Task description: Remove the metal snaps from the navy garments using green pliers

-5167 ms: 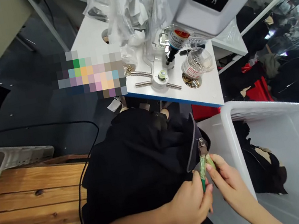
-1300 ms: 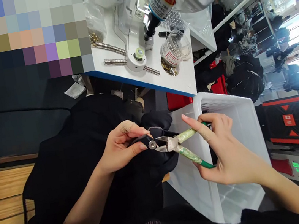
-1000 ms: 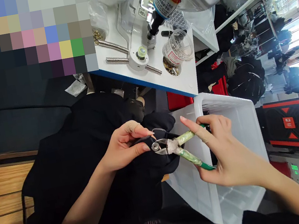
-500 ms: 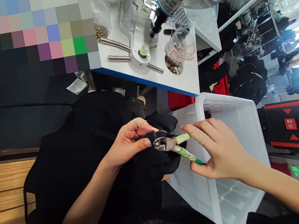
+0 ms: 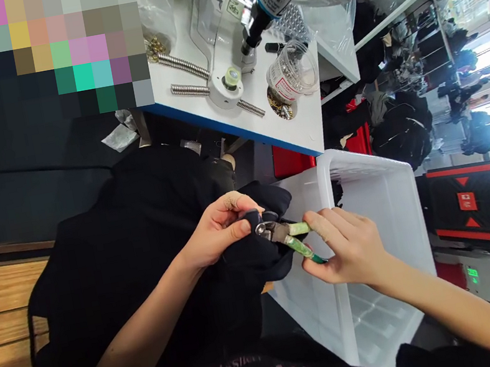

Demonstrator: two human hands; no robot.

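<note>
Stud [image 5: 260, 229]: round, shiny metal, on folded black cloth [image 5: 250, 261], left end of pliers [image 5: 277, 231]
Pliers: steel head, wrapped green handles
Left hand [image 5: 221, 230]: grip clamped on cloth
Right hand [image 5: 351, 246]: grip clamped on pliers
Tub [image 5: 333, 237]: smooth white plastic, right

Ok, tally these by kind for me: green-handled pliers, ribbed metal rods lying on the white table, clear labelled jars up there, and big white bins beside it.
Green-handled pliers: 1
Ribbed metal rods: 3
Clear labelled jar: 1
Big white bin: 1
Total: 6
</note>
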